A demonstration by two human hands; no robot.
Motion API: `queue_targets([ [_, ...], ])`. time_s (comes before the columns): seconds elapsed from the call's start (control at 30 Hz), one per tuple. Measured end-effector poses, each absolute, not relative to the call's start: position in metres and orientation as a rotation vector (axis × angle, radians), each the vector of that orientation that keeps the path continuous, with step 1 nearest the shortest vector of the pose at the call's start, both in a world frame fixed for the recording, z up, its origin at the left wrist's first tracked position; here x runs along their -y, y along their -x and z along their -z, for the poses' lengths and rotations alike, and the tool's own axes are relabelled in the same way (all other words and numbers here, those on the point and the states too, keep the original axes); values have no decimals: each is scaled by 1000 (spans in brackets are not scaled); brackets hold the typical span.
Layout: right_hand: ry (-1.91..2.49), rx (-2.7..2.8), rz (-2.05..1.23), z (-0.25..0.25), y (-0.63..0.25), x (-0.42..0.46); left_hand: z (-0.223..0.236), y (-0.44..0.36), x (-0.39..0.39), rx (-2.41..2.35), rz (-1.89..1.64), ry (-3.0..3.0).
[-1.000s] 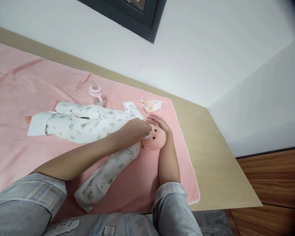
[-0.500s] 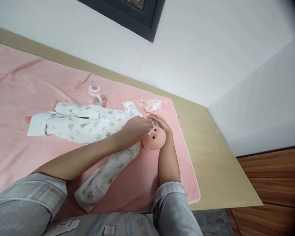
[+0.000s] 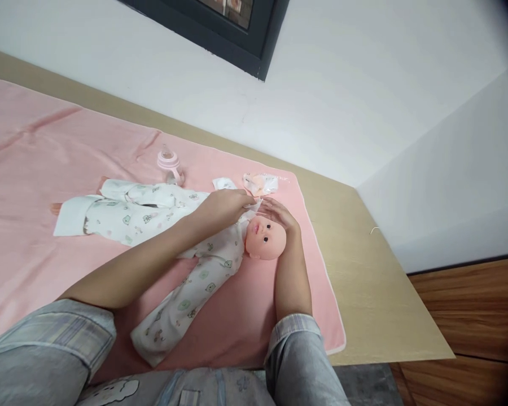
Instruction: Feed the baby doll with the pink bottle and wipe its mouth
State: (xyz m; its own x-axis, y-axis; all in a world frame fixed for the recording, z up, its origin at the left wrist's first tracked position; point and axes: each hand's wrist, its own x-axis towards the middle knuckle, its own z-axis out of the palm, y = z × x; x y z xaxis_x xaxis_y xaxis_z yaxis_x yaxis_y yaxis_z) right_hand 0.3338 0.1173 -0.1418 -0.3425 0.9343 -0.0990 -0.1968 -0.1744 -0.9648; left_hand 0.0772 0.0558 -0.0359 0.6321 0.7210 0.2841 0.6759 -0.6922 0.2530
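Observation:
A baby doll [image 3: 268,239] in white printed pajamas [image 3: 105,220] lies on its back on a pink blanket [image 3: 220,316], head to the right. My left hand [image 3: 228,207] reaches over the doll's chest and pinches a white tissue [image 3: 254,207] beside its cheek. On the far side of the head my right hand [image 3: 279,213] curves around it with fingers stretched out, partly behind the tissue. I cannot tell whether those fingers touch the tissue. The doll's mouth and eyes show; my left arm hides part of its torso.
Beyond the doll's legs stands a pink-capped baby bottle [image 3: 169,166] with a handle. A crumpled clear-and-peach packet [image 3: 260,183] lies past my right hand. The wooden board [image 3: 364,282] extends right of the blanket. A white wall [image 3: 342,101] rises behind.
My left hand has moved away from the doll's face to the far side, taking the tissue with it, and the mouth is now uncovered. My right hand has hardly moved.

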Motion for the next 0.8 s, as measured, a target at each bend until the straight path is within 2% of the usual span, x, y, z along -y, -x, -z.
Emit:
queue_targets([
  [0.3, 907, 1855, -1251, 34, -292, -70, 22, -59, -66, -1185, -548, -2589],
  [0.53, 1093, 1855, -1184, 33, -261, -62, 17, -47, -67, -1150, -674, -2498],
  [0.67, 1140, 1756, -1213, 37, -268, -69, 14, -30, -76, -1161, -761, -2439],
  [0.8, 1391, 1625, -1120, 37, -285, -79, 5, -3, -84, -1240, -914, -2265],
])
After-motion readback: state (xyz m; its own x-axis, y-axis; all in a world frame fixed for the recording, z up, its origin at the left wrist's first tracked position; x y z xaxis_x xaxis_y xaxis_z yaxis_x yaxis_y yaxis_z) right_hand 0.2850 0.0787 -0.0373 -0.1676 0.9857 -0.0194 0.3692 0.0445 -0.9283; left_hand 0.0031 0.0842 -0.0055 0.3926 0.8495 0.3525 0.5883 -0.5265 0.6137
